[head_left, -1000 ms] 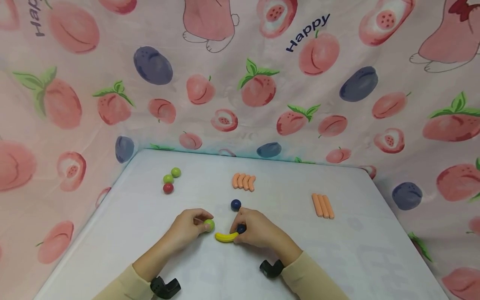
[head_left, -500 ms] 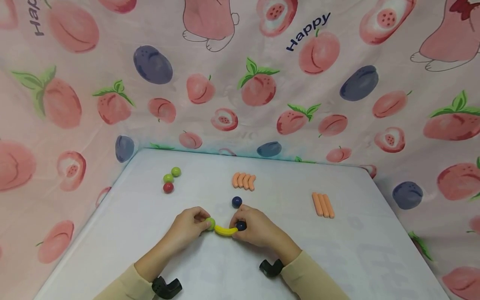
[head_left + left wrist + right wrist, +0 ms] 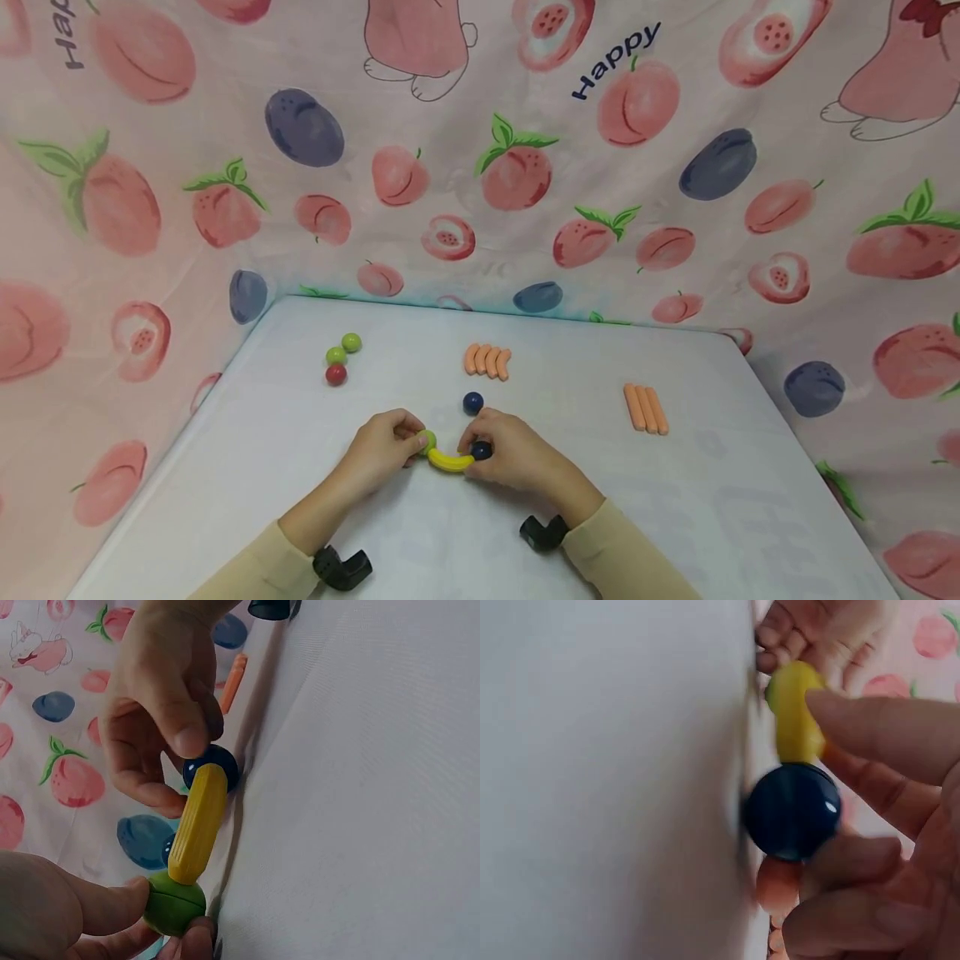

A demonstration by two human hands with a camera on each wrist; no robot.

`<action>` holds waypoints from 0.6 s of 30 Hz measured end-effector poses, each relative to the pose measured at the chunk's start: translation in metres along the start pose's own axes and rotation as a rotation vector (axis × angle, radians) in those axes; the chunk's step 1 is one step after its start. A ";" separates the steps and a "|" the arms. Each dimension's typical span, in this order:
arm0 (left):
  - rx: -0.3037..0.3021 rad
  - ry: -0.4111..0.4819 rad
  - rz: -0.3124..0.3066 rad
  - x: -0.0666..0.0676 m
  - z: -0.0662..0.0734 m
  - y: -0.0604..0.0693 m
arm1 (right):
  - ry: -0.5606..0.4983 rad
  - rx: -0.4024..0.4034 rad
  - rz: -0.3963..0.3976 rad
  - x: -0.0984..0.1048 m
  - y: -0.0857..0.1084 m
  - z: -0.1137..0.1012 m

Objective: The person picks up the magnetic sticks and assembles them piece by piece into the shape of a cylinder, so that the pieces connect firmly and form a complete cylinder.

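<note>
My left hand (image 3: 382, 446) pinches a green ball (image 3: 175, 903) between thumb and fingers, against the left end of a small yellow toy banana (image 3: 450, 461). At the banana's right end, the fingers of my right hand (image 3: 506, 450) hold a dark blue ball (image 3: 793, 811). The ball meets the banana's tip in the right wrist view, where my thumb lies beside the banana. Ball, banana and ball form one curved row, the banana's middle bowing toward me. A second dark blue ball (image 3: 473, 403) sits just beyond my right fingers.
On the white table (image 3: 225, 483), two green balls (image 3: 336, 356) and a red ball (image 3: 336, 374) lie at the back left. Several curved orange sticks (image 3: 487, 362) lie at the back middle, three straight ones (image 3: 646, 408) to the right. A fruit-print cloth (image 3: 450, 167) hangs behind.
My left hand has moved right and slightly away, bringing the green ball against the banana's left end. The banana has shifted slightly away from me, its right end still beside the blue ball.
</note>
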State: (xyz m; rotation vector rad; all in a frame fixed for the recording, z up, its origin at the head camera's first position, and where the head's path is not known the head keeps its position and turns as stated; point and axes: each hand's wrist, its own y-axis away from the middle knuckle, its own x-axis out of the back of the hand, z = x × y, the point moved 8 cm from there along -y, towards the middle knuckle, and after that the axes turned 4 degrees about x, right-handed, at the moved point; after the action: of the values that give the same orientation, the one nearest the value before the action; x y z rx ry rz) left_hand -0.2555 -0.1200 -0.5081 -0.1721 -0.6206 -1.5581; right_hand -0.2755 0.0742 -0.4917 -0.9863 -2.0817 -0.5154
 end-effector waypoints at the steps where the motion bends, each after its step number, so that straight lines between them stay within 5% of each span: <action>1: -0.001 0.001 0.001 0.000 0.001 -0.001 | -0.032 -0.005 0.012 0.003 0.000 0.001; 5: -0.012 -0.015 0.001 -0.001 0.005 -0.001 | -0.157 -0.122 0.138 0.021 0.002 0.016; 10: -0.017 -0.042 0.008 -0.003 0.006 -0.005 | -0.186 -0.341 0.317 0.034 0.006 0.044; 18: -0.019 -0.085 0.019 -0.006 0.009 -0.012 | -0.188 -0.389 0.249 0.023 0.001 0.060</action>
State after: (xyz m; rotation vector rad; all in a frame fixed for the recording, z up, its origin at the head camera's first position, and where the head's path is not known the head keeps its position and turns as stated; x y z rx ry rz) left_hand -0.2691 -0.1112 -0.5065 -0.2587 -0.6689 -1.5452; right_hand -0.3125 0.1230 -0.5119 -1.5484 -2.0194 -0.7372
